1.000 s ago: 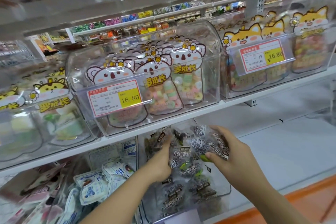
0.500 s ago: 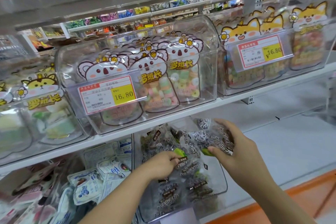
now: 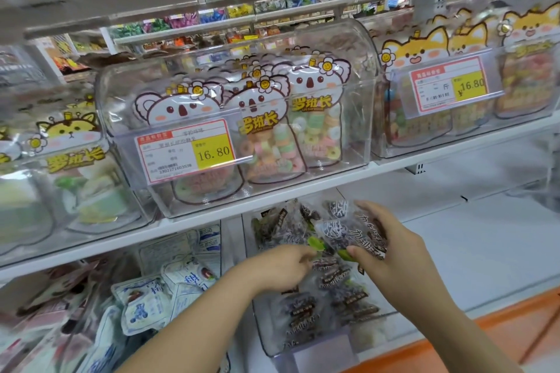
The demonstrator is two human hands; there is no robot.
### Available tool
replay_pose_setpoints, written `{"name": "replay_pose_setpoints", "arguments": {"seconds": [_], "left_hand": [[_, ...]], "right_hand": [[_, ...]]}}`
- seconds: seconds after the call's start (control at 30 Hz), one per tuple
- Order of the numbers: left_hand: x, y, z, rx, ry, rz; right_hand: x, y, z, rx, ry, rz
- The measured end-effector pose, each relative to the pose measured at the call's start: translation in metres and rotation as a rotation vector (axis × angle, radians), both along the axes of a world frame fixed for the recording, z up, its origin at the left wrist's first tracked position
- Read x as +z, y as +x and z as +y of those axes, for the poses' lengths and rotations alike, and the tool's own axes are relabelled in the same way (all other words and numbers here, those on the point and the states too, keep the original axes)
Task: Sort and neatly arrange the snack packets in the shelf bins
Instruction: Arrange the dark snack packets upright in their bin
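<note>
Right hand grips a dark snack packet over the lower clear bin. Left hand reaches into the jumbled pile (grip unclear). Tidying looks barely begun.

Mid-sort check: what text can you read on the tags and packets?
"16.80": middle price tag
"1302271603538": same tag, bottom line
"罗班长": koala packets and cat packet at left
"¥16.80": right price tag
Small print on both tags, dark packets and blue-white packets: too blurred to read.
</note>
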State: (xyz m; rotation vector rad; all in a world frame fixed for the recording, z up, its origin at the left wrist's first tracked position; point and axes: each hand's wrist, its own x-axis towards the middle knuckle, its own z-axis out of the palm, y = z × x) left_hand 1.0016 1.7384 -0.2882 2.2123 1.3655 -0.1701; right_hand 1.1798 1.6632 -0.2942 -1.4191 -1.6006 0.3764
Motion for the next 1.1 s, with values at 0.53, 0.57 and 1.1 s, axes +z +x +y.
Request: {"name": "replay_pose_setpoints", "arguments": {"seconds": [0.53,0.57,1.1], "left_hand": [[-0.015,-0.076,-0.061,0.398,0.54,-0.437],[-0.016,-0.078,-0.059,0.403,0.53,-0.46],[-0.021,-0.103,-0.032,0.328,0.292,-0.683]], "right_hand": [[-0.001,-0.055,0.044,0.351,-0.188,-0.05],[-0.003,-0.055,0.051,0.378,-0.245,-0.106],[-0.014,-0.079,0.077,0.631,-0.9,-0.631]]}}
